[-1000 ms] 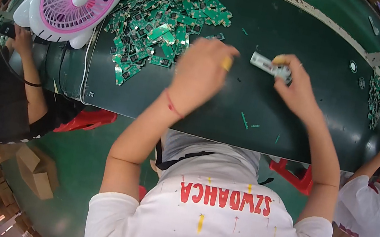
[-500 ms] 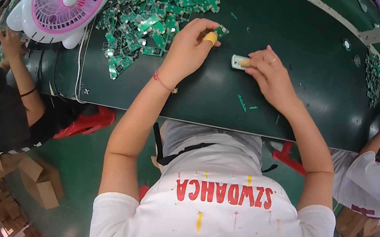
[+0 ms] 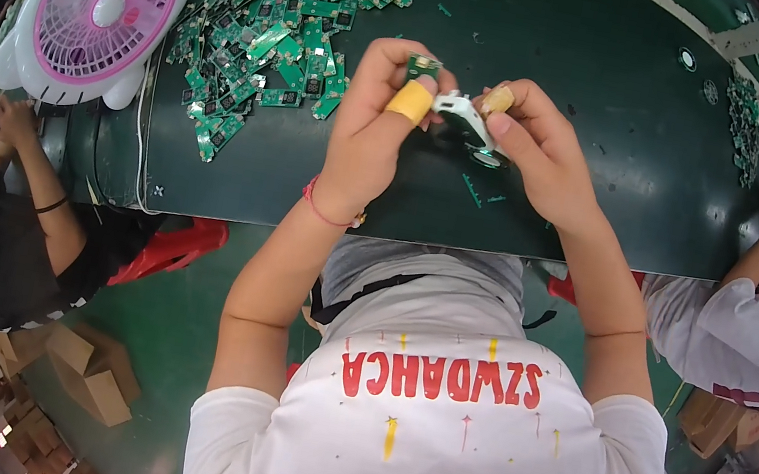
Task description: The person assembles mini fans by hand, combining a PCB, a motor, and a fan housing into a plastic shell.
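My left hand [image 3: 371, 124] is closed on a small green circuit board [image 3: 424, 66], pinched between thumb and fingers. Yellow tape wraps its thumb. My right hand [image 3: 556, 157] grips a small white device [image 3: 456, 105] with a slot in its near-left end and a dark underside. One right fingertip wears a yellowish cover. The device's left end meets the fingers of my left hand; whether those fingers grip it too is hard to see. Left of my hands, a heap of green circuit boards [image 3: 286, 48] covers part of the dark green table [image 3: 557, 35].
A white and pink fan [image 3: 107, 10] stands at the left with a white cable [image 3: 146, 135]. Thin green scraps [image 3: 471, 189] lie near my hands. A person in black [image 3: 23, 245] works at the left, another in white [image 3: 752, 338] at the right beside more boards [image 3: 745, 139].
My hands have come together. The right hand has lifted the white device off the table and turned it toward the left hand, which still holds the circuit board.
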The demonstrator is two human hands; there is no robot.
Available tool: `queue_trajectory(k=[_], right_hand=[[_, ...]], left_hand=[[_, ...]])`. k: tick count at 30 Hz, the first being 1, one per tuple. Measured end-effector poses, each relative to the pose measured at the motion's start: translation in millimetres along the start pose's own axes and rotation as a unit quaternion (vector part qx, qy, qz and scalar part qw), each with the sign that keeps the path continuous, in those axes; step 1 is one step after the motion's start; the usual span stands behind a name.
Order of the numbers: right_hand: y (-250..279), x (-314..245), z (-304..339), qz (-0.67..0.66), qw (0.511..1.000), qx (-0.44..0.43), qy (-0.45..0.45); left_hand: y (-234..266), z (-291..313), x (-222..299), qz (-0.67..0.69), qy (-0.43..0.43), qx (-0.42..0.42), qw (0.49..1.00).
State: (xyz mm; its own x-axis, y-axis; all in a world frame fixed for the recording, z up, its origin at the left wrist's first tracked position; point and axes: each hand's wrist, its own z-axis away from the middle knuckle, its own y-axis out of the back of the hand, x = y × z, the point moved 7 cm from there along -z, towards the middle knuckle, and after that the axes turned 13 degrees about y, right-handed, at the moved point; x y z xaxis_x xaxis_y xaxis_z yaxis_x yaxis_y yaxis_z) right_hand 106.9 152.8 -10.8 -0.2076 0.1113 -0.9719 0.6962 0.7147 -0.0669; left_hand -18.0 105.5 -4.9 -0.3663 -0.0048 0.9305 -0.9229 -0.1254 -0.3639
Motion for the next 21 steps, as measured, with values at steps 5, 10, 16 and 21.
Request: queue_trajectory(k=[5,10,16,21], right_hand=[[3,0,-2,-0.106,0.989,0.099,-0.003],[2,-5,-3,-0.049,0.995,0.078,-0.049],[-4,-6,-5,-0.037,0.996,0.036,-0.067],[3,-7,-5,0.068,0.995,0.016,-0.071]], left_hand=[[-6,5,-1,0.017,-0.005,-0.105,0.994],[-11,1,5,0.040,-0.005,-0.091,0.995],[-21,6,13,-0.053,-0.089,-0.036,0.994],[-15,3,6,-0.060,0.040,0.001,0.997]])
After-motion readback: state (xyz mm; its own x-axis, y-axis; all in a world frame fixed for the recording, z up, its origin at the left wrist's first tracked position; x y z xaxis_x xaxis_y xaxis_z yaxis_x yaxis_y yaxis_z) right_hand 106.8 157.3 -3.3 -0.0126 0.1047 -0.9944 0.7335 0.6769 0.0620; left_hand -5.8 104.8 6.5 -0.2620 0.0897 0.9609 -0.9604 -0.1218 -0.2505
